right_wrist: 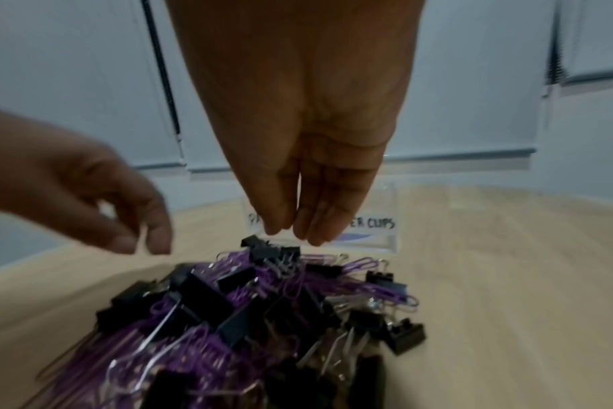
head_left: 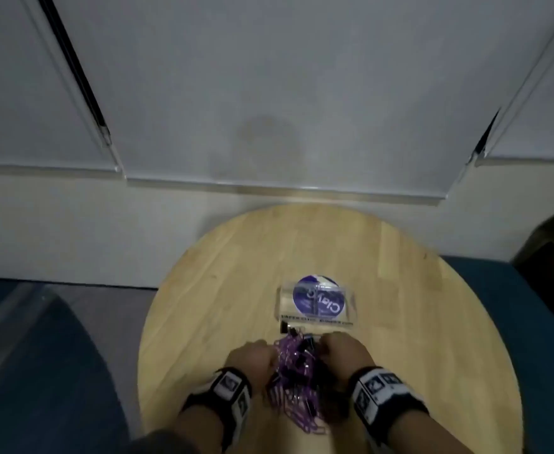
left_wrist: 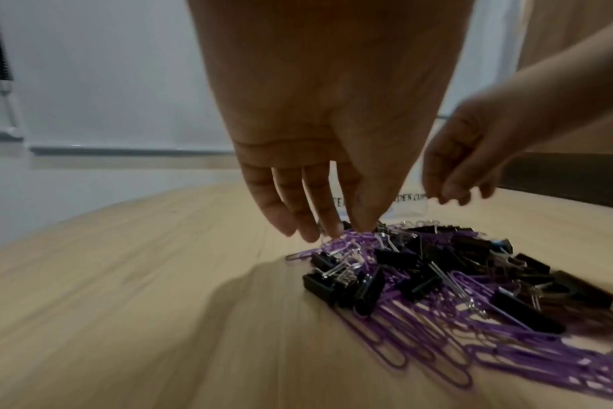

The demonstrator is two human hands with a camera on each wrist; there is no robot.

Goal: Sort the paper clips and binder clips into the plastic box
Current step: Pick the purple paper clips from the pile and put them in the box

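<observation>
The clips [head_left: 297,375] are seen as one mixed heap on the round table [head_left: 203,290]: purple paper clips [left_wrist: 438,326] are tangled with black binder clips [right_wrist: 207,299] with silver handles. Just behind the heap a clear box [head_left: 316,303] with a purple round label is placed. The left hand [left_wrist: 319,155] touches the heap's far edge with straight fingers. The right hand [right_wrist: 315,177] is held over the heap, fingers straight and together, nothing gripped.

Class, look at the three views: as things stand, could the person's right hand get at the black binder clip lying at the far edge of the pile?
Probably yes. The right hand hangs open with its fingertips just above that binder clip, and nothing lies between them. The left hand is off to the side.
</observation>
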